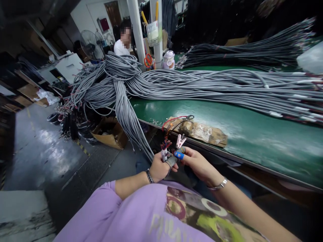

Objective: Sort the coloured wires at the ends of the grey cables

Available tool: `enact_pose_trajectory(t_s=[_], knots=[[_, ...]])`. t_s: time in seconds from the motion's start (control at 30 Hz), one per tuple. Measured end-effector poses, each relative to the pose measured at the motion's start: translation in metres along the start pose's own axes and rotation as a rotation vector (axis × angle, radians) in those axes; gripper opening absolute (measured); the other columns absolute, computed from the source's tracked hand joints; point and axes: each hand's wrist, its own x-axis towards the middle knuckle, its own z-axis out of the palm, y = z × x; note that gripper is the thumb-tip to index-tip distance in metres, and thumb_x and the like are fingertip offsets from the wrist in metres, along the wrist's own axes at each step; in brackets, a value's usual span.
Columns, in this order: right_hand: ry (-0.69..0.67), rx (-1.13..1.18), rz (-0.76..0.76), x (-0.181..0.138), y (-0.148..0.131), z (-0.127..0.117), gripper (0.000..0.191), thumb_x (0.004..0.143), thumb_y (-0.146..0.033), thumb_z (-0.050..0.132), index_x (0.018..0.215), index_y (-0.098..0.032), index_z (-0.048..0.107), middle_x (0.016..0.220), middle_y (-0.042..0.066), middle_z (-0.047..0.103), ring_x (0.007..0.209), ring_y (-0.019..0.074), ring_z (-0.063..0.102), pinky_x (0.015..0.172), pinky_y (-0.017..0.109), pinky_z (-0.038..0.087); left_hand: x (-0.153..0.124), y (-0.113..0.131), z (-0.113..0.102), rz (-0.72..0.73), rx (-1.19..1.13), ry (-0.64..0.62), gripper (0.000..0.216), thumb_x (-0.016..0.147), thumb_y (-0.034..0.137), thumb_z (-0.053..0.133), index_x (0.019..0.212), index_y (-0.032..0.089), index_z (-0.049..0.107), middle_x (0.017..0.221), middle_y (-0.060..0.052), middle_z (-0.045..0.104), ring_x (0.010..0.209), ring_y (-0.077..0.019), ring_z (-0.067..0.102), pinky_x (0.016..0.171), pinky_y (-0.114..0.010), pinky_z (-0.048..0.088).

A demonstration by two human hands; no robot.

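Note:
My left hand [159, 168] is closed around a bundle of grey cables [137, 134], near its stripped end. Several thin coloured wires [166, 144] fan out above that fist, beside white wrapping [164, 155]. Grey tape covers one of its fingers. Close against it, my right hand [195, 163] pinches with thumb and forefinger at the wire ends; what lies between the fingertips is too small to make out. Blue tape [179, 155] is wrapped around the right thumb. A pale pink clip [180, 141] stands just above the right fingertips; whether they touch it I cannot tell.
On the green table [242, 134] lies a long bundle of grey cables [202, 85]. A taped wooden block [202, 131] with red and black leads sits at the near edge. Behind are dark cables [239, 53], orange scissors [148, 61] and a person [121, 47]. A cardboard box [108, 134] stands below left.

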Motion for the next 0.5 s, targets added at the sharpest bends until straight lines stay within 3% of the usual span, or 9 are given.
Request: enact_pose_trajectory(t_s=[0.13,0.5], knots=[[-0.018,-0.058,-0.008,0.0015,-0.0006,-0.0003,0.028,0.066,-0.042,0.080,0.066,-0.019,0.065,0.056,0.000,0.062,0.052,0.0119,0.048,0.051,0.025,0.036,-0.0009,0.0029,0.0007,-0.033,0.026,-0.002,0.045,0.061,0.055,0.077,0.065,0.014,0.058,0.051,0.000,0.058,0.044,-0.0099,0.054,0.046,-0.022,0.047],[0.107,-0.102,-0.138,-0.0036,-0.0012,0.0064,0.022,0.066,-0.038,0.080,0.064,-0.021,0.066,0.057,0.000,0.061,0.053,0.0142,0.050,0.053,0.028,0.042,0.0056,-0.0061,-0.0035,-0.032,0.018,0.010,0.046,0.063,0.056,0.075,0.072,0.014,0.059,0.053,0.000,0.060,0.044,-0.0113,0.057,0.047,-0.022,0.047]])
